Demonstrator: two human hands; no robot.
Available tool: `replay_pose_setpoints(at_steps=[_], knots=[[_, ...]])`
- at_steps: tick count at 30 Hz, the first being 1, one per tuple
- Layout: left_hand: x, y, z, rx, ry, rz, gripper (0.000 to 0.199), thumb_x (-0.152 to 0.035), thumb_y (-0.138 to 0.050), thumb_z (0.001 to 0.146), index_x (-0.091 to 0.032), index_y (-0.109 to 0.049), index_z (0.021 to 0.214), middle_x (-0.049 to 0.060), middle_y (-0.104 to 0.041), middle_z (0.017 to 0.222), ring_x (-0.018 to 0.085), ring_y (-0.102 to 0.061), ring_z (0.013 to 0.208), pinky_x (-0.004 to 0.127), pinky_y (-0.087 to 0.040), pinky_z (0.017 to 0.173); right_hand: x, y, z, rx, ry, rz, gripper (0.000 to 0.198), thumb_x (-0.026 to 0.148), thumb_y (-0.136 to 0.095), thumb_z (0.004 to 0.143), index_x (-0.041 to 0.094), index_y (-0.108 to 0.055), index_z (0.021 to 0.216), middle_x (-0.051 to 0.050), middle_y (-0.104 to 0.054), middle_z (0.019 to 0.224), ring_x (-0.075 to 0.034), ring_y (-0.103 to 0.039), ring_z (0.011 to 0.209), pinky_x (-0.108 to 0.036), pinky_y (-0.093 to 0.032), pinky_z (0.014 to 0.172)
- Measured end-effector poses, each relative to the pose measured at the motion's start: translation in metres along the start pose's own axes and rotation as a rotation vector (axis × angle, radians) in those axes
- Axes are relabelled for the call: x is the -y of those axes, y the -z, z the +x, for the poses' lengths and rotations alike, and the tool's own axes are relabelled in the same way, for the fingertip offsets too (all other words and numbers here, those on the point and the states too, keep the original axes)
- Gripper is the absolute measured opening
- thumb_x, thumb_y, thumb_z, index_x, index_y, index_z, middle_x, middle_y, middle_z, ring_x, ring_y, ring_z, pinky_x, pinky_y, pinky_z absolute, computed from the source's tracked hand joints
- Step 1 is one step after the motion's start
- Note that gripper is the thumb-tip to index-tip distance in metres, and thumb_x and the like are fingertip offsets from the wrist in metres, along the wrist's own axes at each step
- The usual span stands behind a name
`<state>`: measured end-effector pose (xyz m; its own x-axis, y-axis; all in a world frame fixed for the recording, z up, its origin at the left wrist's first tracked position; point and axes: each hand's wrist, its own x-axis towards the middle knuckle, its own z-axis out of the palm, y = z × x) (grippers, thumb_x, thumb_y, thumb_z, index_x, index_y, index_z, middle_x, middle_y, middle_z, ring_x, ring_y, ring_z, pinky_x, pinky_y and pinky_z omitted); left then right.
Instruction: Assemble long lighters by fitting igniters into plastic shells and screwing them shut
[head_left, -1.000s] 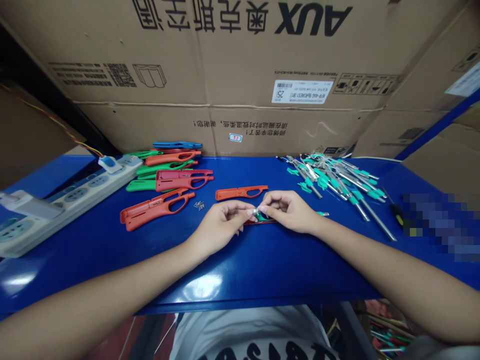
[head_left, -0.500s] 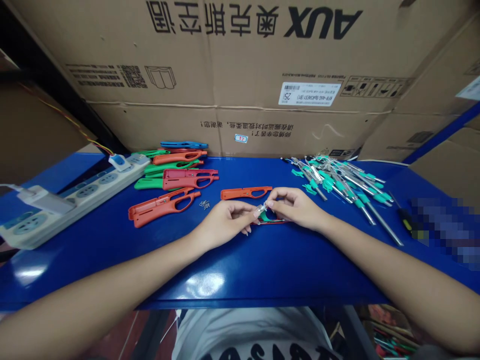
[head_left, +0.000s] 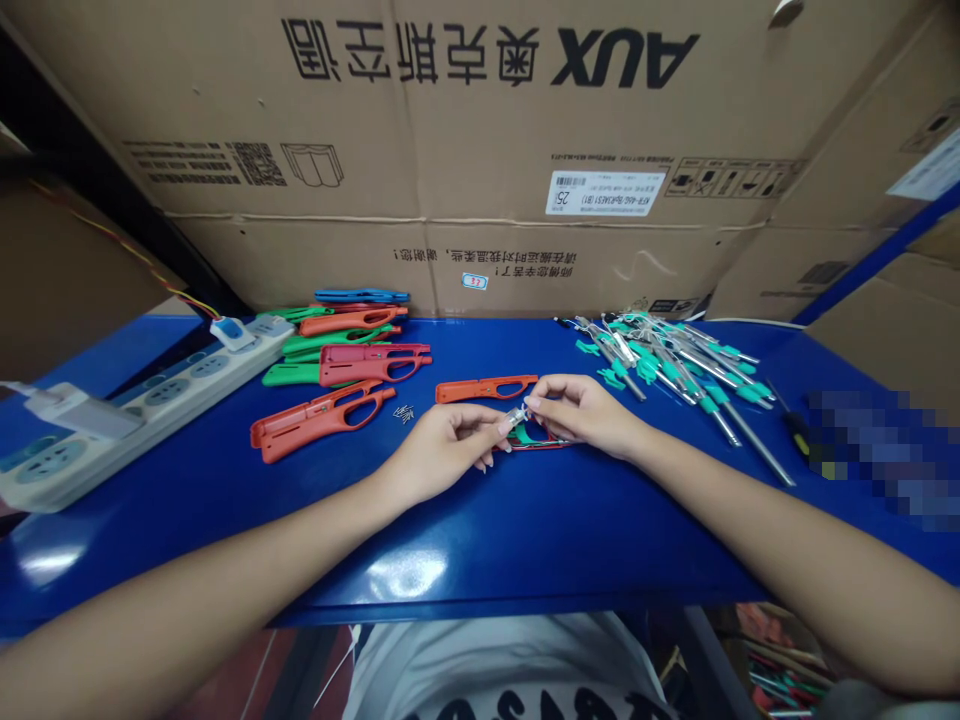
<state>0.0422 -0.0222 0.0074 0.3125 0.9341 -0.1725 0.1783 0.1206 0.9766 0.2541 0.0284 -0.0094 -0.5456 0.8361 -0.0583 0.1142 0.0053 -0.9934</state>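
Between thumb and fingers, my left hand (head_left: 465, 437) pinches a small clear, silvery lighter part (head_left: 514, 419). My right hand (head_left: 585, 413) is closed at the part's other end, its fingertips on a thin white piece (head_left: 526, 408) too small to make out fully. Under both hands lies a red lighter casing half (head_left: 553, 442) with a green piece (head_left: 534, 433) in it, mostly hidden by the fingers. Just behind them rests an orange casing half (head_left: 480, 390), with a long slot and a finger loop.
At left lie an orange-red casing half (head_left: 300, 428), several stacked coloured casings (head_left: 352, 362) and small screws (head_left: 404, 412). A white power strip (head_left: 161, 390) runs along the left side. Metal lighter tubes with green parts (head_left: 675, 360) are heaped at right, near a screwdriver (head_left: 795, 430). Cardboard (head_left: 465, 150) stands behind.
The view has shifted slightly. Both hands stay at the same spot over the red casing, still gripping the small clear part, with only small finger movement.
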Motion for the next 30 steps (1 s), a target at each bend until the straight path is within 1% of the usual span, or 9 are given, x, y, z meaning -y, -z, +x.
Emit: replay_pose_setpoints(at_steps=[5,9,14,19,25,30], knots=[[0.001,0.0,-0.001,0.01,-0.034,0.016,0.013,-0.019,-0.064,0.089,-0.012,-0.075,0.084,0.001,-0.072,0.071,0.006,-0.055,0.052,0.016,-0.047,0.053,0.0,-0.001,-0.001,-0.025,-0.013,-0.009,0.047,0.061,-0.076,0.075,0.017,-0.057,0.08,0.007,-0.051,0.051,-0.005,-0.038,0.042,-0.02,-0.025,0.041],[0.002,-0.001,-0.002,0.002,-0.051,0.029,0.014,-0.022,-0.065,0.088,-0.013,-0.076,0.089,0.001,-0.072,0.072,0.007,-0.055,0.053,0.016,-0.046,0.052,0.002,-0.004,-0.003,-0.054,-0.001,-0.023,0.048,0.061,-0.077,0.073,0.017,-0.058,0.08,0.006,-0.053,0.055,-0.006,-0.042,0.046,-0.02,-0.029,0.044],[0.005,-0.001,-0.002,0.004,-0.082,0.055,0.017,-0.025,-0.065,0.087,-0.013,-0.077,0.091,0.002,-0.071,0.072,0.007,-0.055,0.053,0.017,-0.045,0.051,0.003,-0.006,-0.006,-0.082,0.006,-0.042,0.049,0.061,-0.077,0.072,0.016,-0.059,0.079,0.005,-0.055,0.059,-0.006,-0.044,0.048,-0.021,-0.033,0.046],[0.008,-0.001,-0.001,0.008,-0.103,0.074,0.022,-0.031,-0.066,0.087,-0.014,-0.078,0.093,0.002,-0.071,0.072,0.008,-0.054,0.053,0.018,-0.044,0.05,0.001,-0.007,-0.006,-0.082,0.022,-0.068,0.049,0.062,-0.076,0.074,0.016,-0.06,0.081,0.005,-0.053,0.057,-0.006,-0.04,0.046,-0.021,-0.03,0.045],[0.011,-0.001,-0.002,0.01,-0.117,0.098,0.029,-0.037,-0.066,0.087,-0.015,-0.079,0.101,0.003,-0.071,0.073,0.009,-0.054,0.054,0.019,-0.045,0.051,-0.002,-0.007,-0.006,-0.089,0.037,-0.113,0.043,0.056,-0.077,0.076,0.016,-0.06,0.08,0.005,-0.052,0.056,-0.005,-0.037,0.044,-0.021,-0.024,0.043],[0.011,-0.001,-0.002,0.013,-0.126,0.136,0.028,-0.038,-0.065,0.087,-0.014,-0.079,0.094,0.003,-0.07,0.072,0.009,-0.053,0.054,0.019,-0.044,0.05,-0.003,-0.008,-0.006,-0.09,0.036,-0.121,0.043,0.055,-0.077,0.076,0.016,-0.06,0.08,0.005,-0.052,0.058,-0.004,-0.036,0.044,-0.02,-0.024,0.042]])
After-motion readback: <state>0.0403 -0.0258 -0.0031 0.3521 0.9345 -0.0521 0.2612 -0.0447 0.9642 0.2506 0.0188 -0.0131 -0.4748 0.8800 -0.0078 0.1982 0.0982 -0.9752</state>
